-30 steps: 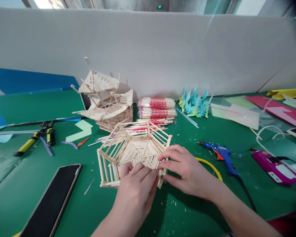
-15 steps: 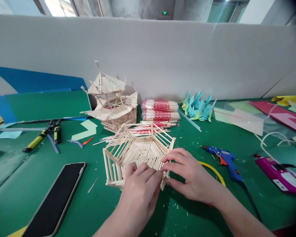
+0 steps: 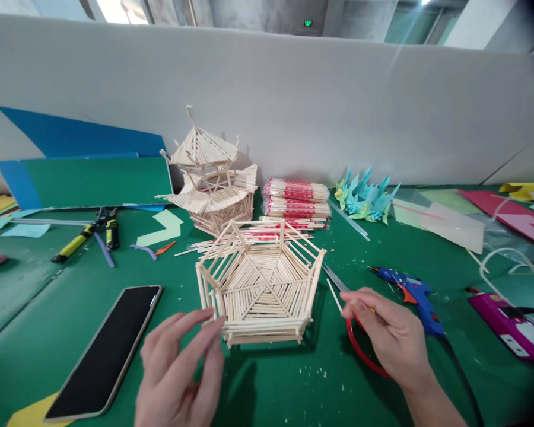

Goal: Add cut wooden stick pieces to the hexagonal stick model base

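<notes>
A six-sided basket-like frame of thin wooden sticks (image 3: 267,325) sits on the green table, its floor laid in triangular sections. My left hand (image 3: 182,362) is at the front left corner of this frame, fingers loosely stretched and apart; whether the fingertips touch the sticks I cannot tell. To the right of the frame, my right hand (image 3: 385,329) pinches a short wooden stick (image 3: 333,295) between thumb and fingers. Scissors (image 3: 360,350) with red and yellow handles lie under and beside that hand, partly covered by it.
Behind the frame stand a stick pagoda (image 3: 213,190) and packs of sticks (image 3: 296,198). A blue glue gun (image 3: 409,290) and purple power strip (image 3: 509,323) lie right, a blue paper model (image 3: 367,196) behind. Left are a phone (image 3: 107,350) and yellow-handled pliers (image 3: 78,242).
Both hands have come away from the frame's front right side. My left hand moved to its left corner; my right hand moved right and now holds a short stick above the uncovered scissors.
</notes>
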`<action>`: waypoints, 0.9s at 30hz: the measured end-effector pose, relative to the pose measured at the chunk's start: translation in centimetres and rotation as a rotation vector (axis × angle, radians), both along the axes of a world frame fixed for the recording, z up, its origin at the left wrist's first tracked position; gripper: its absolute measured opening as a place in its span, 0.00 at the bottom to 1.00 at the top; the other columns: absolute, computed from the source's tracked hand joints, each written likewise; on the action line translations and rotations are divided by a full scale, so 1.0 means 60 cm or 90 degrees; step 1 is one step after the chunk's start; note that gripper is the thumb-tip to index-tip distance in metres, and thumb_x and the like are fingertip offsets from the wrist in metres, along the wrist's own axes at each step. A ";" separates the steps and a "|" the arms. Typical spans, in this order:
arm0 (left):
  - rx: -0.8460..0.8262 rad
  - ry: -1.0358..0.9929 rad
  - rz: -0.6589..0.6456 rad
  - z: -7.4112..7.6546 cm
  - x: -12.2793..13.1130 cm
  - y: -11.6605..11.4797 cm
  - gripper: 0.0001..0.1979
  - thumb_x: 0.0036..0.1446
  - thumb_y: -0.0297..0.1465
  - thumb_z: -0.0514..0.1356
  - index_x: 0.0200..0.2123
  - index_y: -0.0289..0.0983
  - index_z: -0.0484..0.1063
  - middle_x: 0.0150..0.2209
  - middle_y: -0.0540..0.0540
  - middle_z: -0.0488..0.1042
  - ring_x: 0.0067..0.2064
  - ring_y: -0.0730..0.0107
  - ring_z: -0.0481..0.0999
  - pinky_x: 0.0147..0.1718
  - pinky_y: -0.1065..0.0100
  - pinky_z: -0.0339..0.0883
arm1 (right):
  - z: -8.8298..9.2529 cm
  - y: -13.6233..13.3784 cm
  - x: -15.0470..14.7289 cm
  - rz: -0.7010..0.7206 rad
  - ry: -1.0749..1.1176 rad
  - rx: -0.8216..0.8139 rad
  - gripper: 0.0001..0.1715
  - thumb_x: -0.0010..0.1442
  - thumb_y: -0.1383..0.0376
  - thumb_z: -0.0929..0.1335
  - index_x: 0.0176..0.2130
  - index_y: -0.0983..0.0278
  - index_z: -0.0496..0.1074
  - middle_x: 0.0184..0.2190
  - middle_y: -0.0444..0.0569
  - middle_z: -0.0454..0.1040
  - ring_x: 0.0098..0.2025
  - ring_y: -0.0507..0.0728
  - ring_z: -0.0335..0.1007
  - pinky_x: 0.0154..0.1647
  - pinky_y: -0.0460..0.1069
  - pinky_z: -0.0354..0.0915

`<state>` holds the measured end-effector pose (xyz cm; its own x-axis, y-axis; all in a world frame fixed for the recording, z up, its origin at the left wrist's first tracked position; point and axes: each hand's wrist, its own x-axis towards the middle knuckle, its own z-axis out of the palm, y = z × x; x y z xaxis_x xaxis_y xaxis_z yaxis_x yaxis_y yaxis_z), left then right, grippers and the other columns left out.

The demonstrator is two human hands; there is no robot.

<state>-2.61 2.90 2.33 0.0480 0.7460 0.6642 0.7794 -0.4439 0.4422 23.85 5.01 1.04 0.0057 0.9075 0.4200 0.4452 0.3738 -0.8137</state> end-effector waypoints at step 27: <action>-0.047 0.101 -0.185 0.007 0.101 0.054 0.13 0.61 0.30 0.48 0.32 0.40 0.72 0.30 0.51 0.78 0.41 0.60 0.72 0.37 0.59 0.45 | -0.060 -0.035 -0.118 -0.096 0.049 -0.006 0.08 0.56 0.70 0.65 0.37 0.59 0.65 0.36 0.47 0.66 0.39 0.54 0.65 0.36 0.47 0.66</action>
<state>3.43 6.14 2.78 0.3648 0.7313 0.5763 0.6862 -0.6296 0.3644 16.76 2.90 -2.57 0.1736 0.8982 0.4039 0.4309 0.2995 -0.8512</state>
